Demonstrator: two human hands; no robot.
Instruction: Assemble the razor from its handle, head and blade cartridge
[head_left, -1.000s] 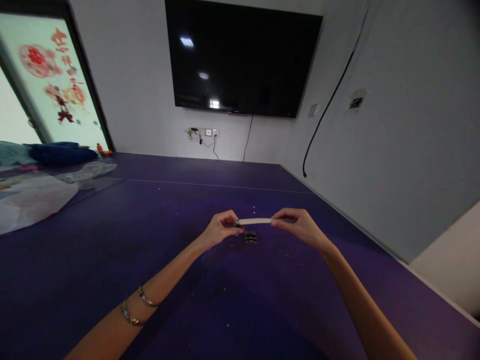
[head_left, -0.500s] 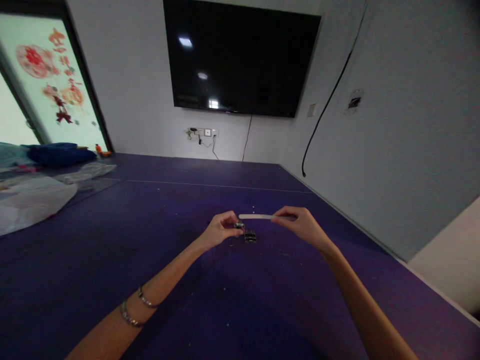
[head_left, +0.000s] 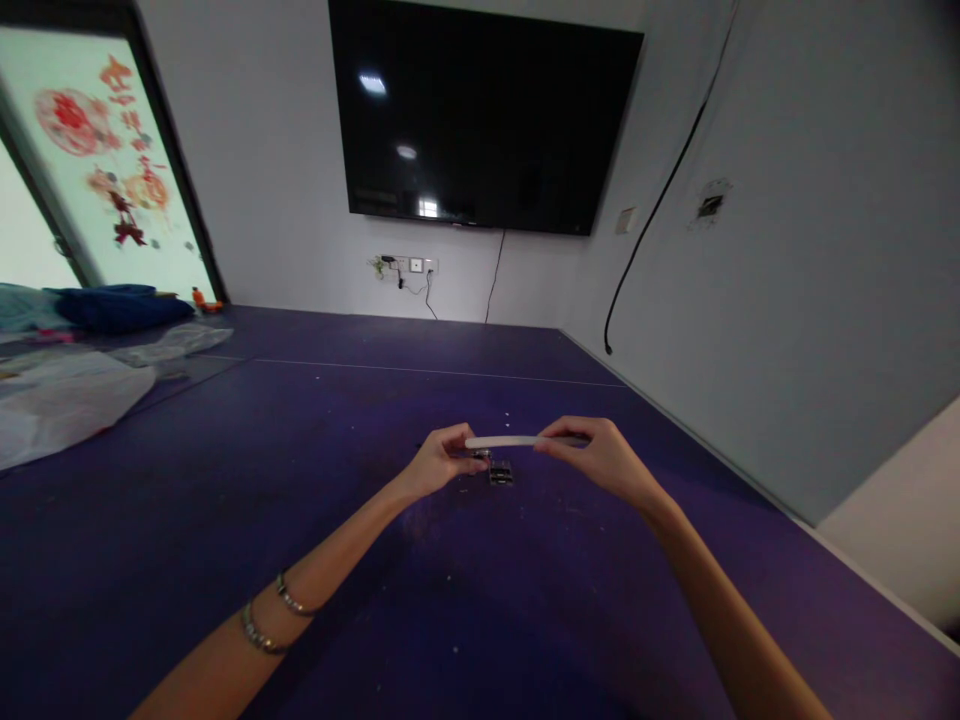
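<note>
My left hand [head_left: 444, 462] is closed, thumb and fingers pinching a small silvery part [head_left: 481, 454] whose kind is too small to tell. In my right hand [head_left: 592, 446] is a thin, pale, slightly curved stick [head_left: 501, 441], gripped near its right end. The stick points left, and its rounded tip overlaps the fingers of my left hand in the view; whether it touches them or the part I cannot tell. A small dark blocky piece [head_left: 501, 473] with lighter edges lies on the purple surface [head_left: 525, 580], just right of and below my left fingertips.
Clear plastic sheeting [head_left: 90, 400] and a dark blue cloth [head_left: 124, 308] lie at the far left, near a small orange object [head_left: 208, 303]. A black cable [head_left: 652, 220] hangs down the right wall. A large screen [head_left: 487, 120] is mounted on the far wall.
The pale stick in my right hand has shifted left and slightly down, its tip now over my left fingers. My left hand has hardly moved.
</note>
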